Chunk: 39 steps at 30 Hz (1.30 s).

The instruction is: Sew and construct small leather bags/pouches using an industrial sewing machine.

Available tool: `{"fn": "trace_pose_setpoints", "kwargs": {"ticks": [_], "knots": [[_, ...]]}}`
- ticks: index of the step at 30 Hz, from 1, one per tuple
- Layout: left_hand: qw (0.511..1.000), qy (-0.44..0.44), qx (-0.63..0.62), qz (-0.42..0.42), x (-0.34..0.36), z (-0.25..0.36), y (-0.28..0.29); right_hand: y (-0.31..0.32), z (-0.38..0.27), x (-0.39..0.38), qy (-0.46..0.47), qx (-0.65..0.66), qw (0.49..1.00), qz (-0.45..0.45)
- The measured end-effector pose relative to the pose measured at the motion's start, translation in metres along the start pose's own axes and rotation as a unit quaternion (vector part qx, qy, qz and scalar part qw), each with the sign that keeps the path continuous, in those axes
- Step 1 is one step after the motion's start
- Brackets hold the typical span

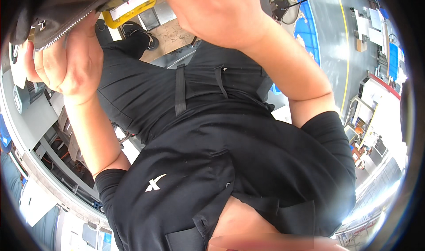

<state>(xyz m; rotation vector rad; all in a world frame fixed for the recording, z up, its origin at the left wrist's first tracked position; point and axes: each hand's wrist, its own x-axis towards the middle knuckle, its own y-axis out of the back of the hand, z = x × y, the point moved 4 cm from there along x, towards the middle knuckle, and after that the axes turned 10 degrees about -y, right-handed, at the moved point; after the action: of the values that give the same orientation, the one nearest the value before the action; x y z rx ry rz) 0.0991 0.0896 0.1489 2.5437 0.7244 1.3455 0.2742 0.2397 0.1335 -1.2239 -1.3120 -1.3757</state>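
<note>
At the upper left, a piece of dark brown cloth point(66, 7) with a metal zipper point(64, 31) along its edge hangs in my left hand point(73, 67). The fingers of that hand are curled up around the zipped edge, and the cloth hides part of them. My right hand point(217, 16) is raised at the top, to the right of the cloth. Its fingers run out past the upper edge of the picture, so what they hold or touch does not show. Between both hands sits a yellow frame point(150, 0) around a white label.
Below the hands are my black trousers point(155, 80) and a shoe point(137, 35) on a brown board point(168, 38). Left of me runs a curved grey machine edge point(26, 136). Blue crates point(307, 30) stand to the right, beside a grey floor with a yellow line point(344, 52).
</note>
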Motion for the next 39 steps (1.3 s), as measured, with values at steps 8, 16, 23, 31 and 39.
{"fn": "trace_pose_setpoints", "kwargs": {"ticks": [8,16,23,31,39], "knots": [[0.998,0.037,-0.010,-0.048,0.015,0.018,0.005,0.011,0.001,0.002,-0.002,-0.065,0.994,-0.090],[1.000,0.014,0.009,-0.005,0.005,0.010,-0.004,0.006,0.004,0.004,0.019,-0.034,0.998,-0.049],[0.998,0.002,-0.065,0.001,0.006,0.009,-0.007,0.013,0.000,0.003,0.035,-0.059,0.992,-0.104],[0.987,-0.017,-0.158,0.037,0.014,0.003,-0.001,0.006,0.005,0.001,0.033,-0.048,0.997,-0.047],[0.997,0.003,-0.077,0.019,0.003,0.012,0.000,0.009,0.002,0.001,-0.024,-0.039,0.993,-0.113]]}}
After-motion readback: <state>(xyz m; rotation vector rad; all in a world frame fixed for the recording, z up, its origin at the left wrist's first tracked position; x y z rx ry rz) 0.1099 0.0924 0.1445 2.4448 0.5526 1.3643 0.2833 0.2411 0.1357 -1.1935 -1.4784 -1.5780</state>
